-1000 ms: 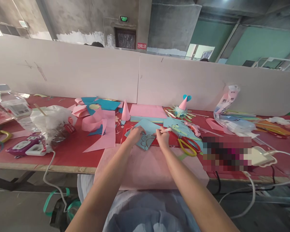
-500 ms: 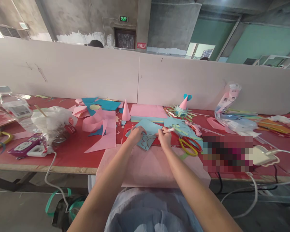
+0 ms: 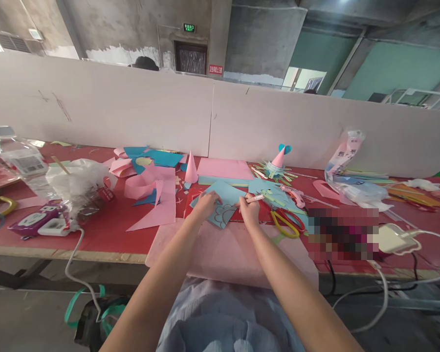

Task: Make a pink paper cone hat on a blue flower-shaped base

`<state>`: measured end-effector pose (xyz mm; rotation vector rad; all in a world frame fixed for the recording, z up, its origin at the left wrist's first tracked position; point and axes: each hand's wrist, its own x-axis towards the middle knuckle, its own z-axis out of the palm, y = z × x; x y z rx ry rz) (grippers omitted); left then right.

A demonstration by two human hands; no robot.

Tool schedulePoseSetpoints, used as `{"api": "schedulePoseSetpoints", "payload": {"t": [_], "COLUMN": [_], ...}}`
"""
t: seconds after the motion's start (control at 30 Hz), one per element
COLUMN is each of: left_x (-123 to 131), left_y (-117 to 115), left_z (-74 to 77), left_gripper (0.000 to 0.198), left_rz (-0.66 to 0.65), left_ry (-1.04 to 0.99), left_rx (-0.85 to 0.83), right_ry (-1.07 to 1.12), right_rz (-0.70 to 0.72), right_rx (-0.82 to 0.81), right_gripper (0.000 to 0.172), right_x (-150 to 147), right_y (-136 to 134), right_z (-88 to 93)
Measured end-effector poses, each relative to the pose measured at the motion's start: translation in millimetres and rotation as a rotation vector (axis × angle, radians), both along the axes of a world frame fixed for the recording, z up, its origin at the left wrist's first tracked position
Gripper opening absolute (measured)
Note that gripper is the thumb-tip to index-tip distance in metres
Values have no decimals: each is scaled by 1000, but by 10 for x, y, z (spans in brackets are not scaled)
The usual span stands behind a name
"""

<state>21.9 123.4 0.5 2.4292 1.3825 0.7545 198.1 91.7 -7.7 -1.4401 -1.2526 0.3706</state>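
Observation:
A light blue paper sheet (image 3: 223,195) with a drawn scalloped outline lies on the red table, just beyond a large pink sheet (image 3: 220,249) at the near edge. My left hand (image 3: 205,204) presses down on the blue sheet's left part, fingers curled on it. My right hand (image 3: 248,208) is closed round a pink pen (image 3: 254,198), its tip at the sheet's right side beside the drawing.
Yellow-handled and red-handled scissors (image 3: 286,220) lie right of my right hand. Pink paper cones (image 3: 190,168), pink and blue scraps and a white plastic bag (image 3: 78,178) crowd the table. A power strip (image 3: 40,220) and cable sit left. A pale partition board (image 3: 212,117) closes the back.
Both hands stay on the blue sheet; the right hand with the pen has shifted only slightly. The view has wobbled a little.

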Motion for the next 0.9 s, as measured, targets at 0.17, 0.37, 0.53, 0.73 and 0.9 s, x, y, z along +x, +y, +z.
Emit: {"api": "schedulePoseSetpoints", "payload": {"t": [0.17,0.37,0.53,0.73,0.9], "left_x": [3,2,-5,-9,-13], "left_y": [11,19,31,20,21], "left_z": [-13,-13,-24,-24,-22], "left_gripper": [31,33,33,33,33], "left_rz": [6,6,1,3,-8], "left_ry": [7,10,3,10,-15], "left_rx": [7,0,2,13,-1], "right_ry": [-6,1,63,-44,-35], "right_rz": [39,-25,14,-52,-40], "right_rx": [26,22,-1,53,70], "right_gripper": [20,20,18,20,20], "right_x": [-4,-7,-13,-5,13], "right_y": [-1,-16,-29,-3,8], "right_z": [10,18,25,13,-16]}}
